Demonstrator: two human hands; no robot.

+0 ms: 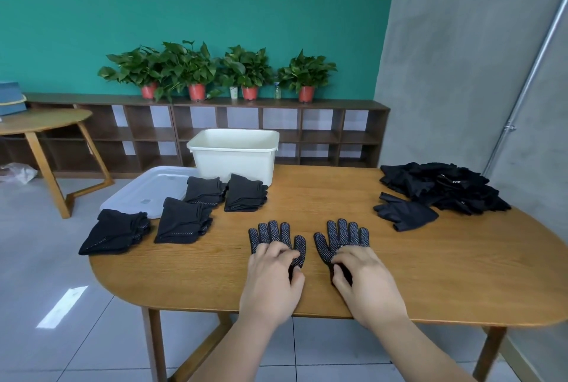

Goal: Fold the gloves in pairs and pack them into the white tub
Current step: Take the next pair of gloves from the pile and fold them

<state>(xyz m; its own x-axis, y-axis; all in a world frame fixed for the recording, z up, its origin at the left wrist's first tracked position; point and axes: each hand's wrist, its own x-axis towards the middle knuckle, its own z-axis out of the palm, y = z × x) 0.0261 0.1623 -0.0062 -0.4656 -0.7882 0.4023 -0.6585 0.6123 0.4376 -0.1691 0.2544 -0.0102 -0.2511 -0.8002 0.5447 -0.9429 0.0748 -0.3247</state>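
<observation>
four folded stacks (184,222) sit at the left of the tabletop (430,274), with the white tub (233,151) behind them at the far edge, its bottom out of sight. in the middle, the left hand (273,280) has its fingers curled narrow on the cuff end of the left glove (270,234), dotted side up. the right hand (365,280) grips the right glove (344,237) the same way, and the two gloves lie just apart. a loose pile (445,188) waits far right. the risk: if the gloves are laid together askew, the pair folds lopsided, and the grippy dots may drag and bunch the knit.
</observation>
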